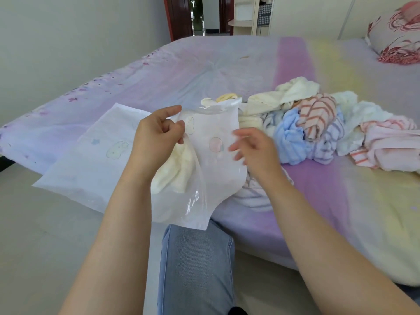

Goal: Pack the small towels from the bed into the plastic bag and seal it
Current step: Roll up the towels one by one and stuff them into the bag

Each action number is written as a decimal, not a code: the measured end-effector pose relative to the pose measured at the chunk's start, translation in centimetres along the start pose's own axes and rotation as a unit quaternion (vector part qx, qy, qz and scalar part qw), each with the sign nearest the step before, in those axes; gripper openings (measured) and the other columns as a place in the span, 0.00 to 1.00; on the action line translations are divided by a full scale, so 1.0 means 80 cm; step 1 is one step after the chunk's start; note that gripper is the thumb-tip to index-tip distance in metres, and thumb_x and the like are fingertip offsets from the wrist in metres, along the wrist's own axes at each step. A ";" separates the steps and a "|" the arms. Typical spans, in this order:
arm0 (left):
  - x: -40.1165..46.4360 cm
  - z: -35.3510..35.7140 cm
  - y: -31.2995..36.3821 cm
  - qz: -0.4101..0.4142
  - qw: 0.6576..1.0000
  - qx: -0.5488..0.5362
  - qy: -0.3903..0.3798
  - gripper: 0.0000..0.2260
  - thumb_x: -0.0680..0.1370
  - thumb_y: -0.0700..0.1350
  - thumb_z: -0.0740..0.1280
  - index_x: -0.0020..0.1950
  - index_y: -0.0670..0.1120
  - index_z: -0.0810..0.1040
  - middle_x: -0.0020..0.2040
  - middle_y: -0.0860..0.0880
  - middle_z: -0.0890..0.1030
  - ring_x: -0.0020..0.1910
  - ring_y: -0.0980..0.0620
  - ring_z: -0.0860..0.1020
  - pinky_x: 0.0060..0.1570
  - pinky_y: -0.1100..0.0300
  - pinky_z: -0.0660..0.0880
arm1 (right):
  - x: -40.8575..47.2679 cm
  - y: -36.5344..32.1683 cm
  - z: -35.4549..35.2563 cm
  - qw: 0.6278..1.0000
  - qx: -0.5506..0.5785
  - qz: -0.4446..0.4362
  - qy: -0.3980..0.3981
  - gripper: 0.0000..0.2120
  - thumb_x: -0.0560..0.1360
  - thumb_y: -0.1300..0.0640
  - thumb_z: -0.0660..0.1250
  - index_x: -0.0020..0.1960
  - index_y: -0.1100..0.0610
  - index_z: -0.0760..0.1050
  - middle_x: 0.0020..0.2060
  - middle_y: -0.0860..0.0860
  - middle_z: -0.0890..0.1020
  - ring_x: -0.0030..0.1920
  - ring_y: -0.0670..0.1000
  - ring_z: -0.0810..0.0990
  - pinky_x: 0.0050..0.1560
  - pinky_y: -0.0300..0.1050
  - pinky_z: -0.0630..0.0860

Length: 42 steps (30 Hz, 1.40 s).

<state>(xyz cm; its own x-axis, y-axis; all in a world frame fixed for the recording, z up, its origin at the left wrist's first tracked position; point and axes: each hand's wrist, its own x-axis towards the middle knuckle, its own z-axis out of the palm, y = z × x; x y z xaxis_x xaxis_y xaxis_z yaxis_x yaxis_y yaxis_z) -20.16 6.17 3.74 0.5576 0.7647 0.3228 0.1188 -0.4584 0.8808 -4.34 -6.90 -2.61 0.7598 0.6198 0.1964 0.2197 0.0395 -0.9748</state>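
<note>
My left hand [159,130] pinches the upper left edge of a translucent plastic bag [213,164] printed with small cartoon shapes, holding it up over the bed's near edge. A cream towel [175,176] shows through the bag's lower left. My right hand [252,146] hovers blurred at the bag's right side, fingers spread and holding nothing. A heap of small towels [318,126] lies on the bed to the right: cream, blue, striped pink and white ones. A striped towel [254,192] lies under my right forearm.
Flat spare plastic bags [91,160] lie on the bed [329,201] to the left and overhang its edge. A floral pillow [397,35] sits at the far right. My knee in jeans [195,264] is against the bed's front edge. A doorway opens behind the bed.
</note>
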 end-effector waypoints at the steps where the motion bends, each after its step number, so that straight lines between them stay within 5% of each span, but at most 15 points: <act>1: 0.001 0.003 -0.002 -0.005 1.000 -0.003 0.010 0.14 0.79 0.41 0.64 0.65 0.49 0.77 0.27 0.55 0.76 0.39 0.56 0.78 0.40 0.71 0.71 | -0.001 0.007 -0.017 0.994 0.009 -0.017 0.110 0.10 0.76 0.64 0.59 0.51 0.52 0.74 0.39 0.51 0.83 0.37 0.48 0.81 0.39 0.43 0.76; 3: 0.002 0.009 -0.004 -0.014 0.999 -0.010 0.039 0.13 0.79 0.42 0.63 0.62 0.50 0.79 0.25 0.58 0.76 0.36 0.57 0.76 0.38 0.70 0.70 | 0.003 0.032 -0.047 0.984 -0.052 0.023 0.170 0.10 0.77 0.57 0.62 0.58 0.54 0.71 0.49 0.51 0.80 0.49 0.51 0.80 0.50 0.47 0.76; 7: 0.005 0.016 -0.002 -0.014 0.995 -0.015 0.103 0.13 0.79 0.42 0.62 0.61 0.50 0.80 0.27 0.56 0.76 0.26 0.61 0.70 0.30 0.73 0.66 | -0.008 0.079 -0.058 0.920 -0.341 0.144 -0.131 0.51 0.58 0.23 0.65 0.72 0.48 0.59 0.69 0.51 0.67 0.70 0.53 0.66 0.67 0.49 0.66; 10: 0.004 0.019 0.004 -0.013 0.992 -0.019 0.124 0.13 0.80 0.42 0.62 0.62 0.49 0.80 0.30 0.54 0.76 0.24 0.62 0.69 0.28 0.72 0.65 | -0.020 0.104 -0.049 0.829 -0.510 0.155 -0.167 0.55 0.62 0.28 0.68 0.77 0.46 0.43 0.77 0.58 0.48 0.76 0.62 0.52 0.73 0.57 0.57; 12: 0.003 0.021 0.006 -0.018 0.991 -0.024 0.132 0.13 0.79 0.42 0.62 0.61 0.49 0.80 0.30 0.53 0.76 0.24 0.62 0.69 0.28 0.72 0.65 | -0.018 0.101 -0.052 0.820 -0.536 0.144 -0.139 0.48 0.67 0.35 0.70 0.76 0.48 0.47 0.72 0.60 0.61 0.69 0.63 0.64 0.66 0.54 0.67; 16: 0.002 0.029 0.008 -0.028 0.990 -0.029 0.136 0.14 0.79 0.41 0.62 0.61 0.49 0.80 0.29 0.54 0.76 0.23 0.61 0.70 0.27 0.71 0.65 | -0.007 0.084 -0.084 0.873 -0.433 0.198 -0.103 0.25 0.73 0.52 0.67 0.67 0.57 0.64 0.56 0.56 0.77 0.57 0.59 0.77 0.49 0.45 0.70; 19: -0.001 0.040 0.008 -0.022 0.992 -0.003 0.126 0.14 0.79 0.42 0.61 0.61 0.50 0.80 0.30 0.52 0.76 0.25 0.62 0.71 0.29 0.72 0.66 | -0.018 0.074 -0.120 0.957 -0.196 0.212 -0.027 0.05 0.73 0.57 0.66 0.47 0.57 0.78 0.45 0.54 0.82 0.47 0.55 0.80 0.46 0.45 0.73; 24: -0.003 0.068 0.006 -0.010 0.992 0.063 0.107 0.15 0.78 0.45 0.60 0.62 0.52 0.80 0.39 0.42 0.82 0.31 0.58 0.74 0.34 0.65 0.70 | -0.034 0.052 -0.188 0.957 0.255 0.119 0.074 0.20 0.76 0.52 0.66 0.65 0.58 0.75 0.61 0.57 0.80 0.59 0.56 0.80 0.57 0.50 0.78; 26: -0.003 0.081 0.007 -0.003 0.992 0.075 0.102 0.15 0.78 0.46 0.60 0.62 0.53 0.80 0.41 0.41 0.82 0.35 0.51 0.76 0.36 0.62 0.71 | -0.036 0.024 -0.206 0.939 0.329 0.063 0.075 0.20 0.79 0.53 0.61 0.68 0.60 0.72 0.64 0.57 0.78 0.65 0.55 0.76 0.65 0.51 0.73; 29: -0.005 0.096 0.011 0.007 0.993 0.075 0.089 0.15 0.79 0.46 0.60 0.62 0.52 0.80 0.40 0.40 0.82 0.40 0.46 0.79 0.38 0.64 0.71 | -0.035 -0.019 -0.223 0.931 0.355 0.005 0.081 0.14 0.79 0.54 0.60 0.59 0.58 0.78 0.56 0.54 0.82 0.58 0.52 0.81 0.57 0.46 0.77; 32: -0.005 0.102 0.015 0.006 0.994 0.064 0.088 0.14 0.79 0.46 0.61 0.62 0.52 0.79 0.39 0.43 0.81 0.40 0.49 0.79 0.39 0.65 0.71 | -0.022 -0.040 -0.223 0.971 0.195 0.014 0.138 0.09 0.75 0.50 0.66 0.49 0.56 0.78 0.39 0.52 0.80 0.37 0.48 0.79 0.36 0.41 0.74; 34: -0.005 0.103 0.018 0.000 0.995 0.039 0.087 0.13 0.79 0.45 0.61 0.62 0.51 0.79 0.35 0.48 0.80 0.35 0.57 0.78 0.38 0.66 0.70 | -0.012 -0.029 -0.209 0.987 -0.058 0.076 0.127 0.19 0.75 0.47 0.65 0.59 0.58 0.74 0.44 0.52 0.78 0.36 0.46 0.76 0.34 0.38 0.68; 37: -0.007 0.100 0.019 -0.001 0.996 0.021 0.087 0.13 0.79 0.45 0.62 0.61 0.51 0.79 0.33 0.52 0.77 0.27 0.63 0.73 0.36 0.63 0.69 | -0.020 0.017 -0.174 0.957 -0.252 0.137 0.033 0.46 0.66 0.39 0.72 0.74 0.55 0.53 0.67 0.51 0.67 0.64 0.51 0.71 0.61 0.42 0.68; 39: -0.009 0.094 0.019 0.000 0.996 0.026 0.081 0.13 0.80 0.45 0.62 0.61 0.51 0.79 0.33 0.52 0.77 0.26 0.63 0.73 0.34 0.65 0.68 | -0.033 0.045 -0.160 0.923 -0.342 0.145 -0.096 0.60 0.56 0.27 0.71 0.77 0.48 0.46 0.77 0.50 0.48 0.77 0.54 0.50 0.74 0.53 0.57; 42: -0.013 0.084 0.015 -0.003 0.997 0.031 0.074 0.12 0.80 0.44 0.62 0.61 0.52 0.79 0.33 0.52 0.77 0.28 0.63 0.73 0.30 0.71 0.67 | -0.040 0.051 -0.169 0.896 -0.343 0.164 -0.230 0.58 0.63 0.38 0.75 0.77 0.45 0.38 0.75 0.49 0.30 0.77 0.50 0.38 0.75 0.50 0.50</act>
<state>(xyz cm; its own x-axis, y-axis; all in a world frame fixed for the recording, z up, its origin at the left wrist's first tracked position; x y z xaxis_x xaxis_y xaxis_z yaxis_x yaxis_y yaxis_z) -15.05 1.78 2.15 0.4303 0.8237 0.3691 0.1755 -0.4775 0.8609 2.39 -19.29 -5.76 0.5536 0.7740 -0.3074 0.4751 -0.5966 -0.6468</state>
